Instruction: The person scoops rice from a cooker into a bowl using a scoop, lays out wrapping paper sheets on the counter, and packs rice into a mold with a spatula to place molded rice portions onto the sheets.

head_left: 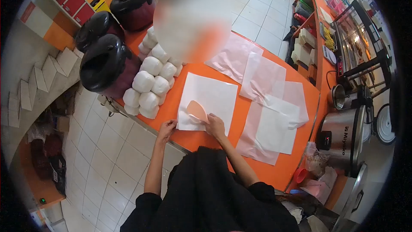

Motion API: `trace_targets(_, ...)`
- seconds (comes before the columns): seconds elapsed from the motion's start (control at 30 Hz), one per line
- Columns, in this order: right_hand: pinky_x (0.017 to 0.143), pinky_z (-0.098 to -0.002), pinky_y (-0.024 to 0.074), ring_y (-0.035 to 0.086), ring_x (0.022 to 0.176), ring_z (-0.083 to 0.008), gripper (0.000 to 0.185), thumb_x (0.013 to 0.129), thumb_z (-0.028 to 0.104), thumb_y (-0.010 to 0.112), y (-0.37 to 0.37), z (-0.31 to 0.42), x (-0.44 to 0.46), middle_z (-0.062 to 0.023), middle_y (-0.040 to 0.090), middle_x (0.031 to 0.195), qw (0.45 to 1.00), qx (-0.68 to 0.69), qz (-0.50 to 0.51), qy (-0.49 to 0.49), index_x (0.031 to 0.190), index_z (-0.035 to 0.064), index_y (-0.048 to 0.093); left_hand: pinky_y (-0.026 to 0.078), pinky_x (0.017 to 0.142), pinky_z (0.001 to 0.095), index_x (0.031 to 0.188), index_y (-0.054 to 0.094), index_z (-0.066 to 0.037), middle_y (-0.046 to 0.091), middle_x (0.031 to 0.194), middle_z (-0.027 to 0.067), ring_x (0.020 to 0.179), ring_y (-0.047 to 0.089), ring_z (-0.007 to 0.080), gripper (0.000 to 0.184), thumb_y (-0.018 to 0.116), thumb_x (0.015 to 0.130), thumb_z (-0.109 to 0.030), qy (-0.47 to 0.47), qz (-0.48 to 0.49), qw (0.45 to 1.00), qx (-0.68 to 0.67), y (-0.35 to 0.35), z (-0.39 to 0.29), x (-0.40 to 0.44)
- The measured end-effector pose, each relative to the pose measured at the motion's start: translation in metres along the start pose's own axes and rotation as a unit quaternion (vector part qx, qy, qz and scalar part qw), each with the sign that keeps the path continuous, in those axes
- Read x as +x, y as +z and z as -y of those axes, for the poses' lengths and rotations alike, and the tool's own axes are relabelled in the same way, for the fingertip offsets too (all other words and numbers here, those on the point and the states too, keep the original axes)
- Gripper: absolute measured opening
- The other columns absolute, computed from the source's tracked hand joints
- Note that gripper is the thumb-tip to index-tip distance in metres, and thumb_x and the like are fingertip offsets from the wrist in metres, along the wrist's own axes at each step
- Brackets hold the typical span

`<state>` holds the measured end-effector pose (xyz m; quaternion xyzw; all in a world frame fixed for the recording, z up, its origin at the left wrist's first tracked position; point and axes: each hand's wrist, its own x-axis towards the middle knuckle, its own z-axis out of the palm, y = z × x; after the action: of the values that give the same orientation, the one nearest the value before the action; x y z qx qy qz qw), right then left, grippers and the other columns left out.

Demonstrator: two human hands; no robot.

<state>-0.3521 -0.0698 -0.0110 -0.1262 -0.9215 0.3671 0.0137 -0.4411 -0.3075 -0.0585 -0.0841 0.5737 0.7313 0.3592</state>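
A stack of white sheets of wrapping paper [214, 90] lies on the orange table in front of me. My right hand [215, 125] is closed around the handle of a peach-coloured rice paddle [197, 111], whose blade rests on or just above the top sheet. At the near left corner of the paper, my left hand [167, 129] pinches the edge between its fingers. Beyond it on the left, round white wrapped bundles [151, 66] are piled in several rows. What they contain is hidden.
Dark red rice cookers [109, 66] with black lids stand at the left. Loose pinkish-white sheets [270, 103] overlap on the table's right [298, 77]. A steel Miyako cooker [341, 133] is at the right edge, near a glass display case [356, 38]. A blurred patch covers the far side.
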Motion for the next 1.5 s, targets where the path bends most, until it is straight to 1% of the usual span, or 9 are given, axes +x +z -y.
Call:
trace_targets(0.17,0.06,-0.0373,0.0459,0.058,0.068,-0.0311,0.013,0.077,0.015,0.062,-0.019,0.002,-0.017,-0.0108,0.058,0.079,0.993,0.049,-0.092,-0.049,0.086,0.0059,0.064,0.046,0.062,0.0255,0.088,0.063,0.002,0.063,0.074,0.0047,0.07,0.06,0.0118,0.021,0.062,0.085,-0.018,0.063,-0.082,0.949,0.296,0.007,-0.005,0.007)
trace_targets(0.37,0.063,-0.0362,0.0474,0.061,0.072,-0.0284,0.012,0.079,0.013,0.059,-0.05,0.014,-0.036,-0.0096,0.062,0.083,0.985,0.113,-0.128,0.01,0.088,0.0063,0.065,0.047,0.059,0.0314,0.079,0.062,0.003,0.061,0.067,0.0091,0.063,0.059,0.0171,0.02,0.062,0.083,-0.017,0.246,-0.21,0.836,0.444,0.017,-0.024,0.001)
trace_targets(0.53,0.064,-0.033,0.0474,0.062,0.07,-0.0236,0.015,0.075,0.016,0.067,-0.047,0.017,-0.042,-0.0113,0.064,0.08,0.979,0.174,-0.105,0.017,0.082,0.0029,0.067,0.05,0.058,0.0285,0.084,0.064,0.003,0.063,0.073,0.0075,0.065,0.06,0.0141,0.029,0.063,0.085,-0.026,0.172,-0.084,0.949,0.252,0.057,-0.049,-0.008)
trace_targets(0.67,0.063,-0.0318,0.0473,0.061,0.069,-0.0225,0.012,0.074,0.012,0.069,-0.037,0.018,-0.044,-0.0111,0.064,0.075,0.973,0.202,-0.107,0.012,0.079,0.001,0.067,0.052,0.059,0.0245,0.088,0.065,0.003,0.064,0.077,0.0054,0.065,0.059,0.0102,0.032,0.066,0.083,-0.029,0.081,-0.061,0.983,0.151,0.091,-0.075,-0.036)
trace_targets(0.73,0.063,-0.0295,0.0476,0.062,0.069,-0.0181,0.01,0.072,0.007,0.071,-0.033,0.013,-0.045,-0.01,0.065,0.077,0.972,0.207,-0.107,0.02,0.077,-0.001,0.067,0.052,0.06,0.0243,0.087,0.065,0.004,0.064,0.076,0.0053,0.065,0.059,0.0098,0.029,0.066,0.082,-0.025,0.087,-0.039,0.989,0.111,0.079,-0.067,-0.03)
trace_targets(0.93,0.059,-0.0324,0.0463,0.059,0.068,-0.0254,0.01,0.074,0.002,0.066,-0.087,0.038,-0.069,-0.0111,0.06,0.08,0.966,0.079,-0.246,-0.024,0.084,-0.001,0.065,0.054,0.059,0.0241,0.087,0.064,0.006,0.064,0.075,0.0064,0.063,0.06,0.0109,0.023,0.066,0.082,-0.016,0.109,-0.078,0.978,0.157,0.037,-0.056,-0.018)
trace_targets(1.03,0.058,-0.0346,0.0478,0.058,0.064,-0.0278,0.015,0.075,0.004,0.06,-0.112,0.044,-0.099,-0.0097,0.052,0.073,0.973,-0.001,-0.214,-0.088,0.09,0.0048,0.062,0.053,0.056,0.0234,0.087,0.064,0.005,0.063,0.073,0.0062,0.062,0.06,0.011,0.021,0.067,0.08,-0.014,0.102,-0.08,0.971,0.199,0.024,-0.066,-0.021)
trace_targets(1.33,0.057,-0.0389,0.0448,0.056,0.067,-0.034,0.01,0.08,0.008,0.06,-0.054,-0.039,-0.133,-0.0138,0.054,0.08,0.982,-0.033,-0.18,0.044,0.085,-0.0003,0.06,0.048,0.054,0.0193,0.085,0.066,0.0,0.063,0.072,0.0019,0.06,0.057,0.0069,0.019,0.069,0.079,-0.017,0.079,-0.053,0.967,0.235,0.001,-0.089,-0.022)
trace_targets(1.5,0.062,-0.0375,0.0469,0.059,0.072,-0.0324,0.018,0.076,0.011,0.067,-0.065,-0.033,-0.133,-0.0154,0.059,0.088,0.99,-0.016,-0.137,0.003,0.09,0.0006,0.062,0.049,0.054,0.02,0.083,0.062,-0.003,0.059,0.07,0.0005,0.058,0.056,0.0069,0.02,0.068,0.081,-0.021,0.034,0.014,0.988,0.151,0.008,-0.096,-0.021)
